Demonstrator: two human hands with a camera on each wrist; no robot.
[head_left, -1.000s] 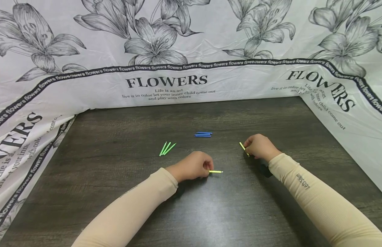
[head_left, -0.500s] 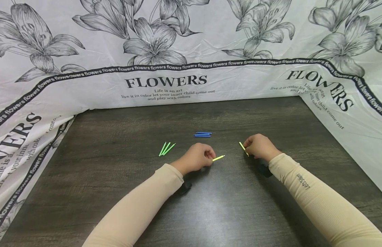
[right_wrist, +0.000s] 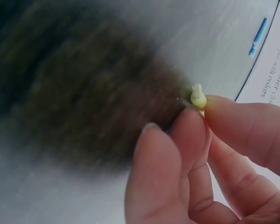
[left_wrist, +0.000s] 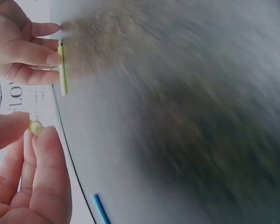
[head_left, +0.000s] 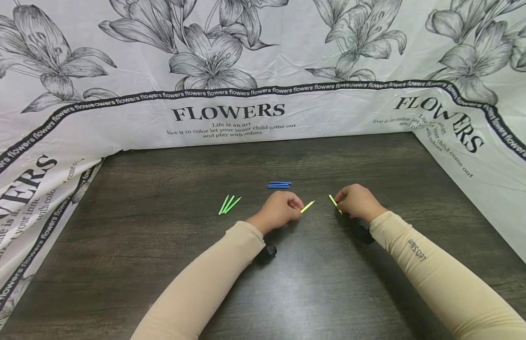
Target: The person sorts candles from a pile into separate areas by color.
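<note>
My left hand (head_left: 280,210) pinches a thin yellow candle (head_left: 307,206) between thumb and fingertips, its tip pointing up and right. To its right, my right hand (head_left: 358,202) holds a second yellow candle (head_left: 333,200) slanting across its fingertips, low over the table. A short gap separates the two candles. In the left wrist view, the end of the left candle (left_wrist: 36,127) shows between the fingers, with the other candle (left_wrist: 63,81) beyond. The wick end of the right candle (right_wrist: 198,99) appears in the right wrist view.
Three green candles (head_left: 230,205) lie fanned on the dark wood table (head_left: 161,189), left of my left hand. A small bundle of blue candles (head_left: 279,185) lies behind that hand. White flower-printed cloth (head_left: 229,118) borders the table at the back and sides.
My left hand has moved away from me and slightly right, bringing its yellow candle near the other and turning its tip upward. The right hand stays nearly still.
</note>
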